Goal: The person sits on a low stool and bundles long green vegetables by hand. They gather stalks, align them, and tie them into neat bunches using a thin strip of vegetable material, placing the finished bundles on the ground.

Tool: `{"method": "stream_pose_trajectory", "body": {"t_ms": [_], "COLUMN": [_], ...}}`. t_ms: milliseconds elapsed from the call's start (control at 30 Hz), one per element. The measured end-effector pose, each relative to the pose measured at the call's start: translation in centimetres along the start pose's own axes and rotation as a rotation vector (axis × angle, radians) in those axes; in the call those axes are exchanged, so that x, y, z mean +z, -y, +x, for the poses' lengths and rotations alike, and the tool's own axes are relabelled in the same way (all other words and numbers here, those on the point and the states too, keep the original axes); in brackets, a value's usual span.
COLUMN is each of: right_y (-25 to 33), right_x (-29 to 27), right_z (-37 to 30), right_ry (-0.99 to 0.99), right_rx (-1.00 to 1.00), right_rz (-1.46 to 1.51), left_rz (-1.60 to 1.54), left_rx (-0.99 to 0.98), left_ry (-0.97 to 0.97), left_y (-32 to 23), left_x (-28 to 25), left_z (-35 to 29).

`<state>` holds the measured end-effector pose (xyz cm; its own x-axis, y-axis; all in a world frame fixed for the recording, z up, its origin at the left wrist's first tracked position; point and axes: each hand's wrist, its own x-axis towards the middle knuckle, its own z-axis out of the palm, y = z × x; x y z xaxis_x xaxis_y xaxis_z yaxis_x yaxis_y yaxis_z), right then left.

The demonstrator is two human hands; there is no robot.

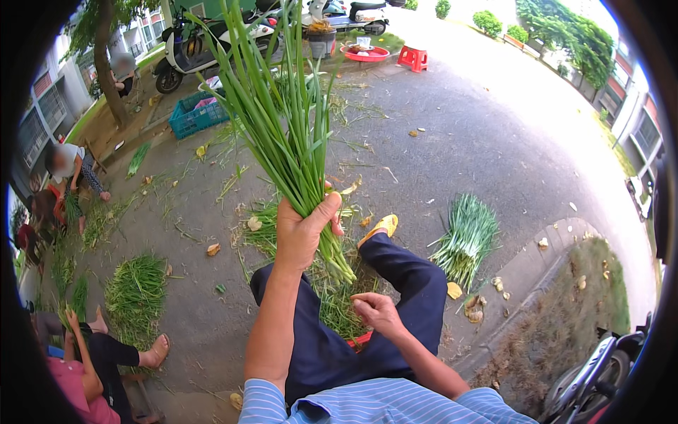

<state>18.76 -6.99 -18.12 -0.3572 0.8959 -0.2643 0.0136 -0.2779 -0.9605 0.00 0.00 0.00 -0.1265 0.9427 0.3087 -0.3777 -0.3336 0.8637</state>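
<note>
My left hand (305,230) is wrapped round a large bunch of garlic chives (279,134), held up in front of me. The long green leaves fan upward and away, and the pale stem ends (337,258) stick out below my fist. My right hand (379,312) is just below and to the right of those stem ends, apart from them. Its fingers are curled together, and whatever they may hold is too small to make out. Between my legs lies a heap of loose chives and trimmings (339,311), partly hidden by my arm.
A neat pile of chives (466,237) lies to my right. Another green heap (135,293) is on the left, near a person in pink (78,389) handling stalks. Beyond are a teal crate (194,116), a red stool (413,59), a red basin (364,53) and parked scooters (212,46).
</note>
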Motion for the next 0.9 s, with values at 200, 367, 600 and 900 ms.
{"method": "stream_pose_trajectory", "body": {"t_ms": [200, 367, 600, 900], "right_y": [9.4, 16.5, 17.4, 19.1], "right_x": [-0.9, 0.4, 0.0, -1.0], "right_z": [-0.9, -1.7, -0.3, -1.8], "right_ry": [-0.237, 0.008, 0.145, 0.025], "right_rx": [-0.311, -0.355, -0.279, -0.381], "right_rz": [0.147, 0.386, 0.659, 0.536], "left_rz": [-0.022, -0.019, 0.052, 0.25], "left_rx": [-0.077, -0.13, -0.121, -0.048], "left_ry": [0.076, 0.104, 0.067, 0.008], "left_y": [-0.8, -0.3, 0.5, 0.9], "left_x": [1.2, 1.5, 1.4, 1.4], "left_z": [-1.9, -3.4, -5.2, -6.3]}}
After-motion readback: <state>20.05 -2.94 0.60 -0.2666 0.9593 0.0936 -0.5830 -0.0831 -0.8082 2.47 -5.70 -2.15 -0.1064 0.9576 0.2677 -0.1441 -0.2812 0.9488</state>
